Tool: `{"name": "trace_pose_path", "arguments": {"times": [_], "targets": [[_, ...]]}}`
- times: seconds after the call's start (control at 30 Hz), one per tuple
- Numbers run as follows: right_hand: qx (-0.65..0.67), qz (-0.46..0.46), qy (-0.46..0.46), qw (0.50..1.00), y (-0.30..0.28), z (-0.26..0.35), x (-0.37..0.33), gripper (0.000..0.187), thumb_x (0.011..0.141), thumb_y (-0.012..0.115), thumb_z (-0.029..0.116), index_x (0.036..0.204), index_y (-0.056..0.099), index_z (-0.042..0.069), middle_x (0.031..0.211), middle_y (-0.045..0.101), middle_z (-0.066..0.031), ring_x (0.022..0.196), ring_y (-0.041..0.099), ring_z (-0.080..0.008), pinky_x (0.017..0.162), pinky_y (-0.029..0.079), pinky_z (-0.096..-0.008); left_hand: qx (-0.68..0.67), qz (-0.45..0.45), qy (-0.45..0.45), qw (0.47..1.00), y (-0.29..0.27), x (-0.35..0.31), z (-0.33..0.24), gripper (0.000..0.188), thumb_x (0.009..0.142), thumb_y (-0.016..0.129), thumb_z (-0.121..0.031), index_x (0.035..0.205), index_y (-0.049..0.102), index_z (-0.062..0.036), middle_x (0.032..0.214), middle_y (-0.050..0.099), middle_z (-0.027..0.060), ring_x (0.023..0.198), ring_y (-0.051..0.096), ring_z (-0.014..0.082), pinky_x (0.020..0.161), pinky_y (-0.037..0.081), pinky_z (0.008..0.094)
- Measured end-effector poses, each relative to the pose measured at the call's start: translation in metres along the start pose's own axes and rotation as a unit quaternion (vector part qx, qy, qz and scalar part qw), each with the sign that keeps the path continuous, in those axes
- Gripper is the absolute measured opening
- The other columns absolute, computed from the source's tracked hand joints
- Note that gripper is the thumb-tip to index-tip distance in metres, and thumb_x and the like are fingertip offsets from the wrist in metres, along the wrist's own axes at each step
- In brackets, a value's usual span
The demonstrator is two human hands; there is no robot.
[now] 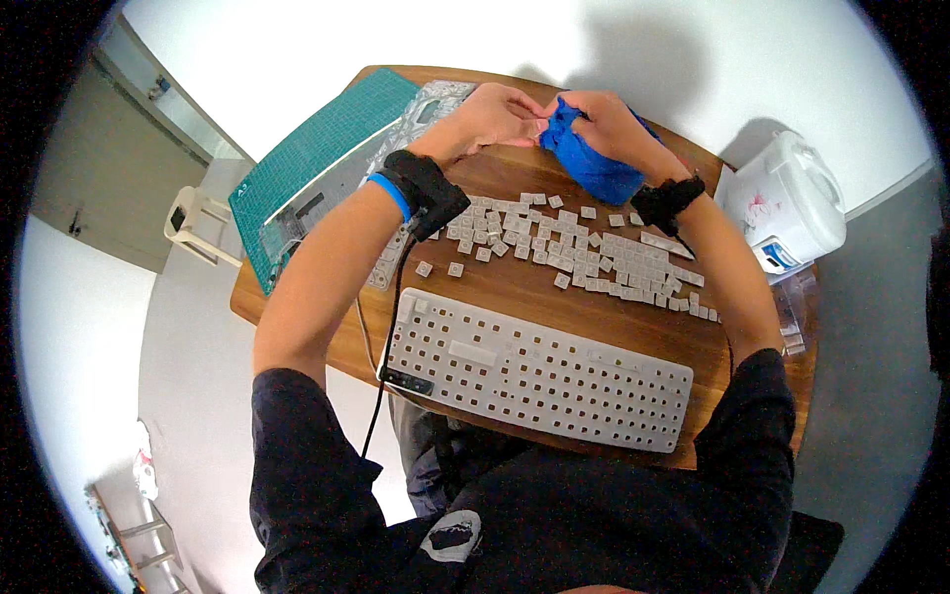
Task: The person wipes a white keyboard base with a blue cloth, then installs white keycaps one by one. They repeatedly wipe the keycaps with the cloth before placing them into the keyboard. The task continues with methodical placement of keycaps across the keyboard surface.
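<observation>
Near the far edge of the wooden table, my two hands meet. A blue cloth [599, 170] is bunched in my right hand [616, 124], its loose part hanging toward the table. My left hand [498, 114] has its fingertips pinched together right against the cloth. Whatever lies between those fingertips is too small to make out. Below the hands, many loose pale keycaps [556, 245] are spread across the table in a wide band. Closer to my body lies a white keyboard top case [524, 371] with rows of square holes.
A green cutting mat [341, 124] lies at the far left, under a long keyboard part [322, 210] and clear plastic. A black cable [380, 396] runs down from my left wrist. The white lidded container [787, 203] stands at the right, near the wall; a cream stool [198, 223] is at left.
</observation>
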State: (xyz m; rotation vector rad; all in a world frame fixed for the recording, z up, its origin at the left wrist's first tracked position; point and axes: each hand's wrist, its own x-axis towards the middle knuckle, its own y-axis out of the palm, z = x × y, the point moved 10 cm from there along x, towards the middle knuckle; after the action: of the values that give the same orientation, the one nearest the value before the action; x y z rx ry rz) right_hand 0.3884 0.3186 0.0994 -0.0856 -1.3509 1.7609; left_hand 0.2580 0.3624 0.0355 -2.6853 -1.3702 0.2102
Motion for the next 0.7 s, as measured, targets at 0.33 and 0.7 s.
{"name": "trace_pose_path", "arguments": {"times": [0.33,0.7], "targets": [[0.109,-0.048,0.051,0.992,-0.015,0.0,-0.015,0.037,0.086,0.087,0.021,0.118,0.076,0.005,0.104,0.08,-0.02,0.097,0.078,-0.0348,0.088,0.059,-0.0431,-0.011,-0.076,-0.032,0.997,0.018,-0.006,-0.016,0.048,0.102,0.077,-0.005,0.146,0.06,0.004,0.134,0.073,0.0183,0.115,0.077,0.0261,0.094,0.069,0.029],[0.034,-0.103,-0.002,0.994,-0.044,0.021,-0.034,0.023,0.088,0.076,0.004,0.112,0.076,0.003,0.098,0.077,-0.0223,0.094,0.078,-0.0391,0.085,0.06,-0.0448,0.015,-0.076,-0.031,0.997,0.033,-0.025,-0.032,0.048,0.104,0.078,-0.019,0.143,0.062,0.0052,0.128,0.074,0.0142,0.112,0.076,0.0211,0.093,0.067,0.024]]}}
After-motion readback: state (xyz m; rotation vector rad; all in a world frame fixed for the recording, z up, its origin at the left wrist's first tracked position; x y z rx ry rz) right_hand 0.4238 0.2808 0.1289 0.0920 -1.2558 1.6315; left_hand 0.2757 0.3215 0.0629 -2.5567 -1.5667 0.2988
